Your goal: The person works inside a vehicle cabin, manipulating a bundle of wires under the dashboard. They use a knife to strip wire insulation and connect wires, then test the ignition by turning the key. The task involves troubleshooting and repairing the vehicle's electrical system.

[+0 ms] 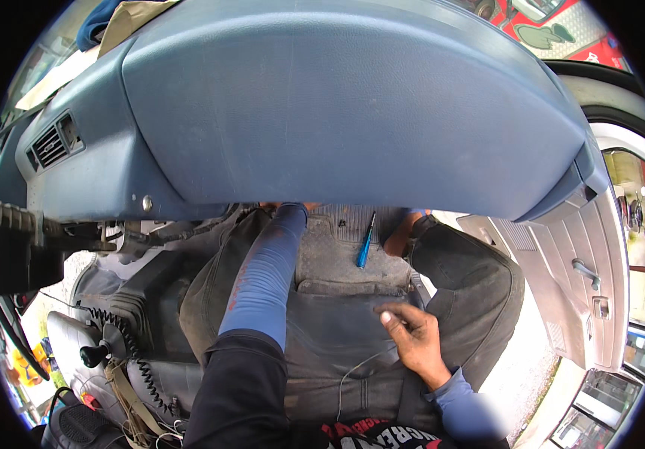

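Observation:
My left arm (266,262) in a blue sleeve reaches forward beneath the blue-grey dashboard (352,112). Only a sliver of my left hand (312,206) shows at the dashboard's lower edge, and its fingers are hidden. My right hand (417,344) is held above my lap, fingers curled with the thumb pressed toward the index finger. Whatever lies between those fingertips is too small to make out. A thin grey wire (346,374) runs across my lap up to the side of that hand. A screwdriver with a blue handle (364,253) lies on the floor between my legs.
The open door (562,277) with its window crank (586,274) is at the right. On the left stand a gear lever (95,355), a coiled black cord (139,355) and loose wires (146,426). My bent knee (479,269) is close under the dashboard.

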Tool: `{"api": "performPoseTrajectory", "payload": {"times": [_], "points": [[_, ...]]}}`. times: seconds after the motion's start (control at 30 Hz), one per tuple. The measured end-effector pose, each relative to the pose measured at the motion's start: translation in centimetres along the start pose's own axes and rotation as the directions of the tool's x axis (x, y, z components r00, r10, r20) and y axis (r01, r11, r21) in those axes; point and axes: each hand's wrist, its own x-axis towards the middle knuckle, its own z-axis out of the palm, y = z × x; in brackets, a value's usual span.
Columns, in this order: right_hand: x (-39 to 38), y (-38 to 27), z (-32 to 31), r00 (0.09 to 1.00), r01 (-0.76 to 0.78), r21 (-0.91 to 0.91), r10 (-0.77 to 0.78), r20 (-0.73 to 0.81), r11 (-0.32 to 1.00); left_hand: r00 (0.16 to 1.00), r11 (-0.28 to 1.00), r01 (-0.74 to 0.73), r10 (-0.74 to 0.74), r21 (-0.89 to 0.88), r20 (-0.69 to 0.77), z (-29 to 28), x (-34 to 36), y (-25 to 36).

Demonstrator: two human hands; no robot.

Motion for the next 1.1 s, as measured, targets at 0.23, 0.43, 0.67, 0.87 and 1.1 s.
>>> {"api": "performPoseTrajectory", "payload": {"times": [0.23, 0.43, 0.67, 0.87, 1.1], "points": [[-0.2, -0.8, -0.7, 0.999, -0.008, 0.198, 0.015, -0.033, 0.980, 0.980, 0.951, -0.186, 0.161, 0.245, 0.117, -7.6, -9.6, 2.7], [-0.2, -2.1, -2.0, 0.975, 0.162, 0.069, -0.149, -0.165, 0.984, 0.911, 0.947, -0.233, 0.134, 0.220, 0.391, -12.3, -18.7, 8.4], [5.3, -2.2, -3.3, 0.975, 0.169, -0.335, -0.206, -0.079, 0.927, 0.925, 0.932, -0.277, 0.193, 0.233, 0.327, -12.3, -21.4, 8.9], [11.6, 1.9, -3.1, 0.984, 0.173, -0.592, -0.159, 0.077, 0.787, 0.925, 0.910, -0.325, 0.249, 0.259, 0.288, -11.1, -20.6, 8.6], [11.3, 1.8, -3.4, 0.955, 0.286, -0.659, -0.259, 0.141, 0.696, 0.922, 0.922, -0.370, 0.350, 0.111, 0.167, -10.1, -21.0, 7.1]]}}
